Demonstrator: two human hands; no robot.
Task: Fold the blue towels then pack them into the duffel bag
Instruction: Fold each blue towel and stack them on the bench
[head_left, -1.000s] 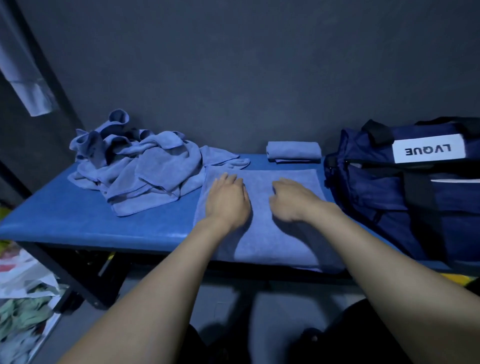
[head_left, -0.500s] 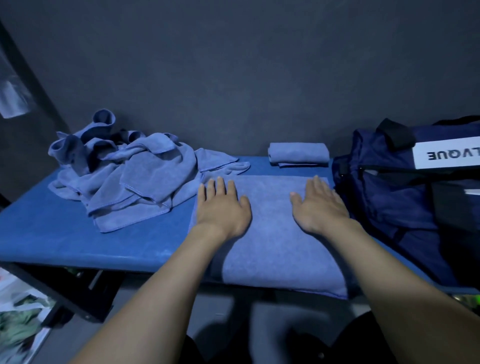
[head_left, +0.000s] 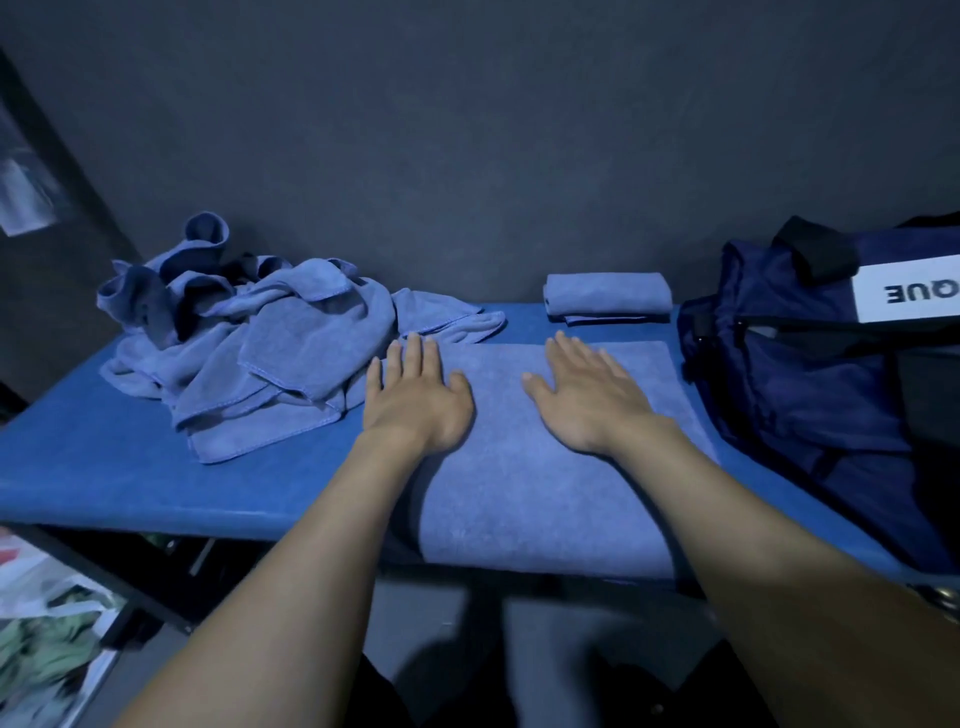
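Smoothing the spread towel (head_left: 524, 467) at the bench's (head_left: 104, 483) front edge, left hand (head_left: 415, 397) and right hand (head_left: 587, 397) lie flat on it, fingers straight, gripping nothing. Cloth looks soft, light and limp, likely to slide; best pinched at corners or an edge. Unfolded pile (head_left: 249, 343) sits back-left, folded towel (head_left: 608, 296) at the back edge, duffel bag (head_left: 810, 395) at the right end. Versus a second ago, the right hand has uncurled and both hands have spread apart.

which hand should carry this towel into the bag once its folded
Right, probably. The right hand lies flat on the spread towel on the side nearest the duffel bag; the left hand is next to the unfolded pile.
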